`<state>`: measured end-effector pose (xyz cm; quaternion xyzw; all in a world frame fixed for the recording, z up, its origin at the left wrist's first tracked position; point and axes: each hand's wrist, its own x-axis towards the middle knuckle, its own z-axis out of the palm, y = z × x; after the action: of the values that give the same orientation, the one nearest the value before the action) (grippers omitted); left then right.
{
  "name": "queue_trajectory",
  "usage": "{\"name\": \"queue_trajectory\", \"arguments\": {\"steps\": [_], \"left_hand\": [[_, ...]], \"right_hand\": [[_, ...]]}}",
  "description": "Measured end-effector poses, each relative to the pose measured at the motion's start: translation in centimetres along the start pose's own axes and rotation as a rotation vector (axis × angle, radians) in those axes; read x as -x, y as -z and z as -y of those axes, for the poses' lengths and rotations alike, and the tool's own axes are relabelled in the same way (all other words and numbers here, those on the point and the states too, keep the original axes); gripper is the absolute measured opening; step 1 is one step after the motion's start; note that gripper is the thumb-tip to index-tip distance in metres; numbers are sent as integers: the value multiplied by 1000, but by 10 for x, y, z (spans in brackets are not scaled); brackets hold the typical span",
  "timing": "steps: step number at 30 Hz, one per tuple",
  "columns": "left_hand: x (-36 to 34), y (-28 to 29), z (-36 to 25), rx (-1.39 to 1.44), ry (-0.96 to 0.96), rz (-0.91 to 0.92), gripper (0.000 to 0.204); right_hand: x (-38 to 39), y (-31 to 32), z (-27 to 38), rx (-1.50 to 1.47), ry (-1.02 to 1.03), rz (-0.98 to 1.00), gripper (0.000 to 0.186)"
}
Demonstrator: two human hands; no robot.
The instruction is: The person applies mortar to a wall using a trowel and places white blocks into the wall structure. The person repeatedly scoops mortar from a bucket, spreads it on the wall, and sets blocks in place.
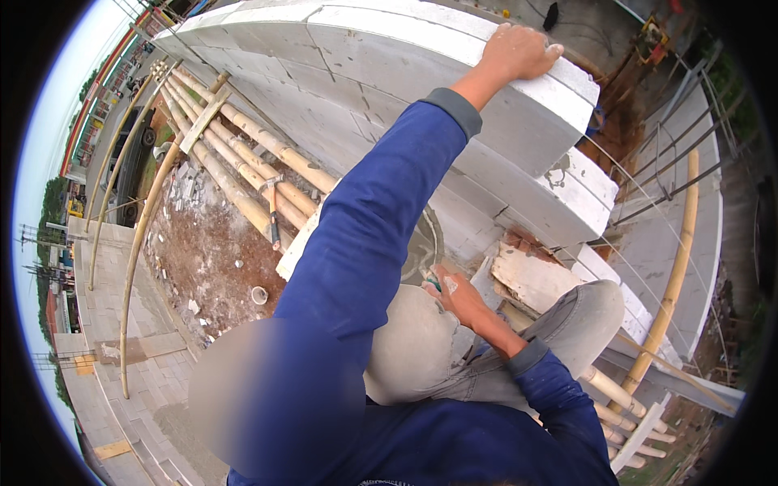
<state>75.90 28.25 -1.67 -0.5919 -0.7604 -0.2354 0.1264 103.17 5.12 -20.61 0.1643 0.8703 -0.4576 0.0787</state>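
Note:
My left hand [519,53] lies over the top of a white block [531,121] at the upper end of the wall, its fingers curled over the far edge. Lower down, close to my knee, my right hand [462,296] is closed around a tool with a green handle [433,282]; its working end cannot be made out. That tool is at a round container of wet grey mortar [420,251], partly hidden behind my left sleeve. Another white block [567,190] sits one course below, with grey mortar smears on its top.
Bamboo poles [243,166] lashed as scaffolding run along the wall [267,81], with a hammer-like tool [273,215] hanging from them. Far below are rubble-strewn ground [219,251] and a small white pot [259,295]. Strings and an upright bamboo pole [673,275] stand to the right.

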Motion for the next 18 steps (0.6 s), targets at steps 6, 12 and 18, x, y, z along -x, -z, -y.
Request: {"name": "queue_trajectory", "arguments": {"steps": [6, 12, 18], "left_hand": [[47, 78, 25, 434, -241, -593, 45], [261, 127, 117, 485, 193, -829, 32], [592, 39, 206, -97, 1315, -845, 50]], "right_hand": [[8, 17, -40, 242, 259, -314, 42], [-25, 50, -84, 197, -413, -282, 47], [-80, 66, -122, 391, -547, -264, 59]]}}
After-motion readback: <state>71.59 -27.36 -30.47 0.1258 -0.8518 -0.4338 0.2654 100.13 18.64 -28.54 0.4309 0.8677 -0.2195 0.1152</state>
